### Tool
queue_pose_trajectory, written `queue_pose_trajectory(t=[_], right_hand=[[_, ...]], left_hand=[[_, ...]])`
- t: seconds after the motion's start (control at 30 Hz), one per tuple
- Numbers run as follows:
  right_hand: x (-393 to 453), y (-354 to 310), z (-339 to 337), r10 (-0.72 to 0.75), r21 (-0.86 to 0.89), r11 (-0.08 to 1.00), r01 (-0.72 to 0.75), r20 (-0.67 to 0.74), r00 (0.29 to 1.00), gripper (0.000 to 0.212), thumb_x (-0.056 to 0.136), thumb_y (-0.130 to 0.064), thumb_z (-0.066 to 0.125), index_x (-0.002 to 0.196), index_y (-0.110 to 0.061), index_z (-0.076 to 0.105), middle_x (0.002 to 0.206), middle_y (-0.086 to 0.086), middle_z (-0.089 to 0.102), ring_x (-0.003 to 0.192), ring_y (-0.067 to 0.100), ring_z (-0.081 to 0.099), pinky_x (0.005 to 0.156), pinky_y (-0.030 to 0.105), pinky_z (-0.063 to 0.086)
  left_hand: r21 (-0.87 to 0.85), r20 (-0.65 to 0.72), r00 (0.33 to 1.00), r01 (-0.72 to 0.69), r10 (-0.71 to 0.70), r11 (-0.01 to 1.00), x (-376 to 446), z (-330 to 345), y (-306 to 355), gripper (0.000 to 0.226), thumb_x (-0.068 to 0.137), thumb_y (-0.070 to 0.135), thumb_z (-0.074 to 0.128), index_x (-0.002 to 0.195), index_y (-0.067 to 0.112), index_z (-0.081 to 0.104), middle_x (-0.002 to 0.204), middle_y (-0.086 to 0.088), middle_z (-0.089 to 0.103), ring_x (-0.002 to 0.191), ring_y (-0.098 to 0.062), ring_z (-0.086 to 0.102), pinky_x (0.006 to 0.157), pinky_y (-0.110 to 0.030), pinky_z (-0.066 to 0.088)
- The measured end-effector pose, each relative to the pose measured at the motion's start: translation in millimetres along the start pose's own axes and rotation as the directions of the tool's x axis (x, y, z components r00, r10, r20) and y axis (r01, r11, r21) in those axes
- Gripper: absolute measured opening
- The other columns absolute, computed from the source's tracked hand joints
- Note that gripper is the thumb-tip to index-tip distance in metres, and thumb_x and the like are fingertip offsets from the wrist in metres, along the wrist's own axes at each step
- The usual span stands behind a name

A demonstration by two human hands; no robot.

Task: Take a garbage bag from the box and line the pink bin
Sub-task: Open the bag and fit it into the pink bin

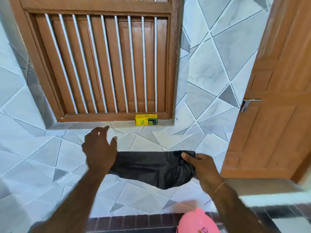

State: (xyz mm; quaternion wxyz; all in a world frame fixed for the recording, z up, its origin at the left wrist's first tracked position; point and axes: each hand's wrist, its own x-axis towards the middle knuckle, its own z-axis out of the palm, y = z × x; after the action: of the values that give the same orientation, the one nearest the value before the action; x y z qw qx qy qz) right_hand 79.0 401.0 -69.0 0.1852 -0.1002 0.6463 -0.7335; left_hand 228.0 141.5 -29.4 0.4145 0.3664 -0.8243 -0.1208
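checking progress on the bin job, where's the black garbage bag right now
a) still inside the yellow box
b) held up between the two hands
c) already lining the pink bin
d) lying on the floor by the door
b: the black garbage bag hangs stretched between the left hand and right hand, above the pink bin, with the yellow box back on the ledge.

Black garbage bag (151, 167) aloft; yellow box (146, 120) on sill; pink bin (198, 221) below.

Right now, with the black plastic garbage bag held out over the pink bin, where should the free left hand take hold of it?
Pinch the top edge of the black plastic garbage bag at its left corner, coming from the left. The right hand already bunches the right end, and the left hand hovers open by that loose corner, probably the best spot to spread it over the pink plastic bin.
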Motion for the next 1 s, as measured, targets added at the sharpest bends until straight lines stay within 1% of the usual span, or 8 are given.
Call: queue_pose_trajectory(t=[0.1,0.2,0.33,0.57,0.73,0.83,0.93,1.0], right_hand=[[-37,5,17,-0.056,0.009,0.998,0.057,-0.084,0.995,0.040,0.070,-0.021,0.085,0.061,0.002,0.055,0.061,0.010,0.044,0.057,0.020,0.040,0.052,0.028,0.034],[-71,6,27,-0.078,-0.052,0.996,0.078,0.004,0.997,0.023,0.085,-0.010,0.071,0.066,0.000,0.064,0.063,0.020,0.060,0.062,0.025,0.054,0.057,0.031,0.047],[-104,5,22,-0.061,-0.032,0.997,0.067,0.147,0.987,0.015,0.089,0.004,0.058,0.092,0.005,0.072,0.085,0.023,0.070,0.077,0.027,0.065,0.083,0.048,0.056],[-119,-7,-16,-0.024,0.004,1.000,0.023,0.030,0.999,0.029,0.078,-0.008,0.079,0.062,-0.009,0.055,0.049,0.002,0.046,0.041,0.010,0.039,0.045,0.021,0.037],[-108,-11,-67,0.047,0.080,0.996,-0.042,-0.062,0.997,0.008,0.087,-0.007,0.070,0.084,-0.001,0.066,0.057,0.004,0.053,0.047,0.010,0.044,0.046,0.020,0.039],[-101,3,-88,0.058,-0.106,0.991,-0.078,-0.181,0.982,0.015,0.086,-0.003,0.068,0.099,0.001,0.060,0.066,0.010,0.057,0.053,0.017,0.052,0.047,0.025,0.045],[-102,19,-95,-0.355,-0.765,0.631,0.130,-0.136,0.925,0.045,0.084,-0.016,0.070,0.126,-0.013,0.056,0.112,0.004,0.060,0.103,0.020,0.057,0.094,0.033,0.048],[-106,9,-92,-0.485,-0.752,0.545,0.372,0.079,0.871,0.042,0.084,-0.028,0.072,0.124,-0.018,0.061,0.120,-0.009,0.059,0.111,0.010,0.054,0.101,0.026,0.042]], left_hand=[[-0.486,0.325,0.928,-0.001,0.182,0.874,-73,-26,53,0.020,0.085,0.030,0.068,0.103,0.023,0.068,0.096,0.005,0.069,0.083,-0.008,0.062,0.079,-0.026,0.050],[-0.608,0.629,0.697,0.166,0.344,0.776,-124,-30,89,0.028,0.077,0.024,0.074,0.104,0.027,0.066,0.091,0.010,0.071,0.075,0.003,0.063,0.066,-0.008,0.048],[-0.611,0.630,0.756,0.342,0.177,0.714,-144,-28,88,0.033,0.072,0.004,0.075,0.099,0.023,0.070,0.082,0.007,0.073,0.074,-0.009,0.069,0.068,-0.015,0.051],[-0.611,0.679,0.733,0.526,0.049,0.591,-160,-33,111,0.002,0.079,0.001,0.070,0.081,0.000,0.070,0.077,-0.016,0.070,0.063,-0.023,0.066,0.053,-0.028,0.055],[-0.596,0.718,0.628,0.777,-0.300,0.200,-163,-17,118,0.010,0.091,0.006,0.060,0.097,0.000,0.064,0.086,-0.014,0.070,0.075,-0.025,0.069,0.053,-0.025,0.058],[-0.601,0.755,0.538,0.797,-0.376,-0.067,-170,-9,132,0.013,0.092,0.000,0.054,0.102,-0.001,0.062,0.085,-0.016,0.067,0.077,-0.028,0.066,0.058,-0.027,0.059],[-0.601,0.749,0.609,0.790,-0.262,0.118,-176,-4,151,0.020,0.087,-0.012,0.053,0.098,-0.001,0.064,0.088,-0.019,0.066,0.081,-0.029,0.064,0.068,-0.032,0.059],[-0.599,0.736,0.661,0.737,-0.149,0.311,-176,-7,160,0.021,0.082,-0.017,0.055,0.092,-0.001,0.066,0.081,-0.017,0.067,0.074,-0.026,0.063,0.068,-0.032,0.055]])
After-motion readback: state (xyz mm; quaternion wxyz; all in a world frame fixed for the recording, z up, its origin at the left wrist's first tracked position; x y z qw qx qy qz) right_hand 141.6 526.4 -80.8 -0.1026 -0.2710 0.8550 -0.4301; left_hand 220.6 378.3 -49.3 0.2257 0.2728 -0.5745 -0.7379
